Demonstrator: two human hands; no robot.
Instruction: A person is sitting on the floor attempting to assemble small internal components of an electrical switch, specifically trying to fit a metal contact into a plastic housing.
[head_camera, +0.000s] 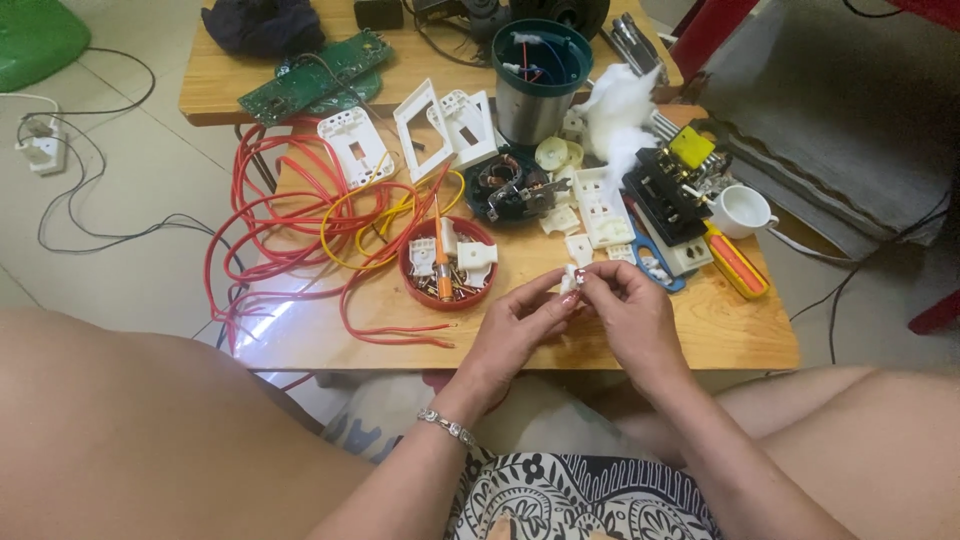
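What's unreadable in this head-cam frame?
- Small white part: mostly covered by fingertips of left hand and right hand; shape unclear.
- Red bowl contents: too small to identify.
- Dark items at the top edge: cut off.

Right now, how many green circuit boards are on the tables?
1. The green circuit board lies on the far table, near its left end, behind the red wires. Clutter could hide others.
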